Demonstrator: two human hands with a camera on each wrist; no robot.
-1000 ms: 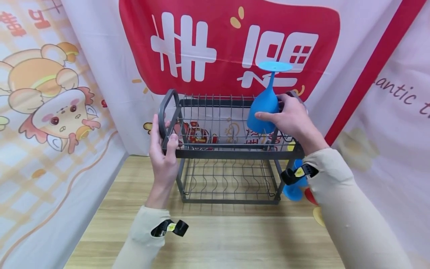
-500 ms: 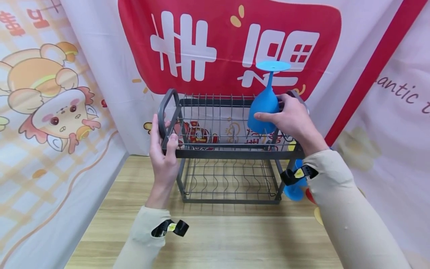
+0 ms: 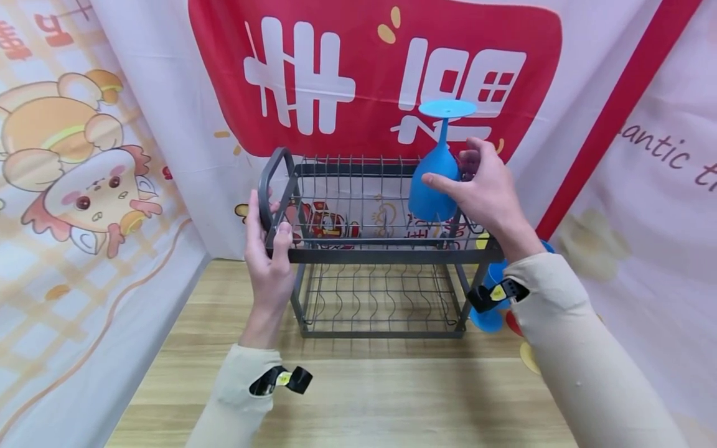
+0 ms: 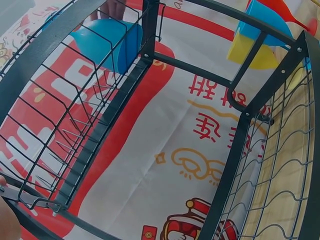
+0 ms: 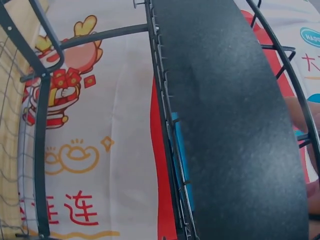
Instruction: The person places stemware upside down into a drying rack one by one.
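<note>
A dark grey two-tier dish rack (image 3: 386,256) stands on the wooden table. At its left end my left hand (image 3: 269,261) grips the frame, thumb in front and fingers round the outer side. A blue goblet (image 3: 434,186) rests upside down in the right part of the upper tier, its foot pointing up. Beside its bowl is my right hand (image 3: 490,186), the fingers spread away from it and the thumb overlapping the bowl in the head view. The left wrist view shows the blue goblet (image 4: 107,42) behind the upper wires. Rack bars largely hide it in the right wrist view.
Right of the rack, partly behind my right forearm, are more goblets: a blue goblet (image 3: 487,318), a red one (image 3: 513,323) and a yellow one (image 3: 529,358). The lower tier (image 3: 386,298) has wavy wires. Printed cloth (image 3: 224,205) hangs close behind the rack.
My right hand's fingers have opened off the blue goblet, which stays upside down in the upper tier. The left hand keeps its hold on the rack. The head view has shifted slightly.
</note>
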